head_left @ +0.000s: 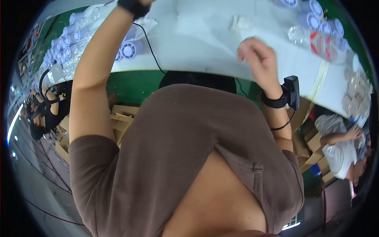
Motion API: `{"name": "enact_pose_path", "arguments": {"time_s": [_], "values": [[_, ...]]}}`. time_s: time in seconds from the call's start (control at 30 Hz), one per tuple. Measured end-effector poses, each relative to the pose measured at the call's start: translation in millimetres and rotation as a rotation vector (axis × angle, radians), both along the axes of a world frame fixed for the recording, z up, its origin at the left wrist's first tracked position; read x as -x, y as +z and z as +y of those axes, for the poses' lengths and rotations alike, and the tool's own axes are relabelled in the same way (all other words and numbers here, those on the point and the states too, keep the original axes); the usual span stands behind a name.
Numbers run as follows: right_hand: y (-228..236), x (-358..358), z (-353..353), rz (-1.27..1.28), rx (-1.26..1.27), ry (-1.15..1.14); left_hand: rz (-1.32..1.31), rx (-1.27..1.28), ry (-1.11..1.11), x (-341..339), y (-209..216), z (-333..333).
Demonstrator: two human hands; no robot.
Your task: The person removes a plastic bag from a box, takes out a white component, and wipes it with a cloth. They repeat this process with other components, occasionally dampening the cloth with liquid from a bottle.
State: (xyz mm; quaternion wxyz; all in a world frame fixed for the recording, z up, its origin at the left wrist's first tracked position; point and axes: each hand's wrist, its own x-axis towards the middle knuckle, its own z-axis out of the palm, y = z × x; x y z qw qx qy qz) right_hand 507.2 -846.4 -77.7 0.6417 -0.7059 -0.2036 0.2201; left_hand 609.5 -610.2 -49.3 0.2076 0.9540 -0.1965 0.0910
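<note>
My right hand [259,59] is over the white tabletop [189,43], slightly blurred. Its fingers curl in toward the thumb, and whatever they hold, if anything, is hidden. Beyond it lies a small whitish crumpled piece [241,23] that I cannot identify. At the top edge only a sliver of my left hand [147,2] shows, its fingers cut off from view. Near my left forearm stand a few pale blue-violet plastic cylinders [131,50] with slotted round ends. To the right of my right hand lies a clear plastic package with red markings [323,45].
More blue-violet cylinders [67,39] crowd the far left, with others [310,19] at the top right. Clear round pieces [357,94] sit at the right edge. A black cable [150,45] crosses the table's front. Cardboard boxes [124,110] stand below; a person [341,146] is at right.
</note>
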Motion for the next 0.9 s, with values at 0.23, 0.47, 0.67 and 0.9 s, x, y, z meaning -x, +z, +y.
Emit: {"name": "enact_pose_path", "arguments": {"time_s": [0.23,0.47,0.67,0.9], "values": [[-102.8,158.9,-30.3,0.360,0.392,0.232,1.084,0.099,-0.605,203.6,-52.5,-43.3],[-229.6,270.9,-46.2,0.605,0.905,-0.010,1.446,-0.384,-0.316,295.3,-230.7,19.8],[-243.5,287.4,-31.2,1.161,0.226,-0.484,1.586,-0.480,-0.076,334.5,-320.8,28.1],[-257.9,245.8,-58.2,1.032,-0.279,-0.891,1.538,-0.752,-0.052,331.7,-381.0,12.3]]}}
